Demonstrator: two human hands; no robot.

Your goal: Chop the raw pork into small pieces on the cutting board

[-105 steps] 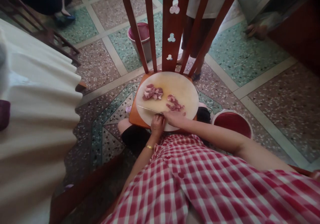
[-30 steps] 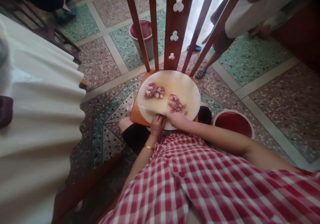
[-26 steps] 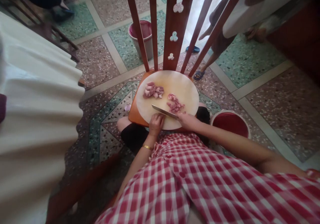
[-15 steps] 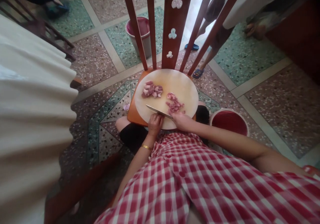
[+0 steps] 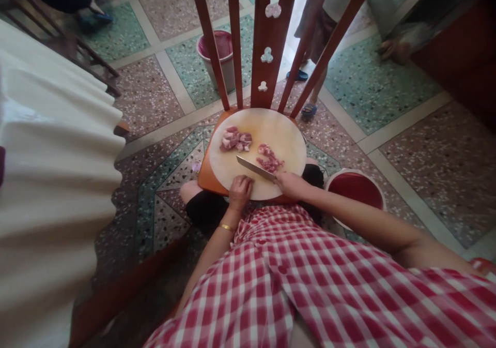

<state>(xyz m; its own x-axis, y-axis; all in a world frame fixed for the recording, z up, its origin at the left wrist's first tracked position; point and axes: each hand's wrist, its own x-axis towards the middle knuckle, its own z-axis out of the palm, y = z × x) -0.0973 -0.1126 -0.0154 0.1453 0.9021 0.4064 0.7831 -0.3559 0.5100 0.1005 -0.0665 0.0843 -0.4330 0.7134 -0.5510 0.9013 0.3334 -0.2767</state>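
Observation:
My right hand (image 5: 290,184) is closed around the handle of a kitchen knife (image 5: 256,168), whose blade points to the upper left just above the cutting board. My left hand (image 5: 241,190) rests at the near edge of the round white cutting board (image 5: 225,175) with its fingers curled down; whatever is under them is hidden. Larger chunks of raw meat (image 5: 235,139) lie at the board's left. A heap of small cut meat pieces (image 5: 270,157) lies at its right, beyond the knife. The board sits on a wooden chair seat (image 5: 207,171).
The slatted chair back (image 5: 271,32) rises behind the board. A bucket (image 5: 356,190) with a red inside stands by my right knee, a waste bin (image 5: 220,61) beyond the chair. A pale draped cloth (image 5: 54,182) hangs at left. A person in blue slippers (image 5: 309,110) stands behind the chair.
My right hand has moved the knife slightly right and away from my left hand. My left hand stays in place. The person behind the chair has shifted.

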